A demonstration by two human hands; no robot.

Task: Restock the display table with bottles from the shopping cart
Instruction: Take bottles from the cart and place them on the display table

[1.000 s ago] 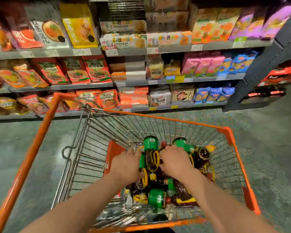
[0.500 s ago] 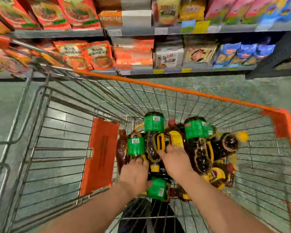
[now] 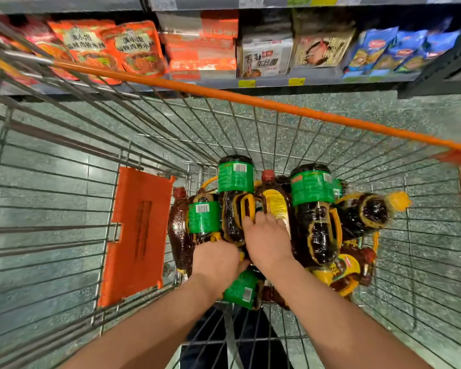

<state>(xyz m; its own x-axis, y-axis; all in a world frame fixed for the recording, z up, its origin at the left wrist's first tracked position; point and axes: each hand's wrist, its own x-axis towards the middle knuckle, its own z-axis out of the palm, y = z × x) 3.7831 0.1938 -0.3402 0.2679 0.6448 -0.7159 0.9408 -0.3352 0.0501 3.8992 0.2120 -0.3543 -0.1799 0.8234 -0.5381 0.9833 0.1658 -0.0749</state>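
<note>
bottles [image 3: 274, 225] lie heaped in the cart [image 3: 277, 105]; our left hand [image 3: 214, 262] and right hand [image 3: 268, 239] curl onto them, grips hidden; we should seat fingers through handles before lifting.

Head cam — looks steeply down, close over cart [image 3: 277, 106]

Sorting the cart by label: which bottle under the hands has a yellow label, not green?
The red-capped bottle in the middle, partly under the right hand; the big bottles either side wear green labels.
</note>
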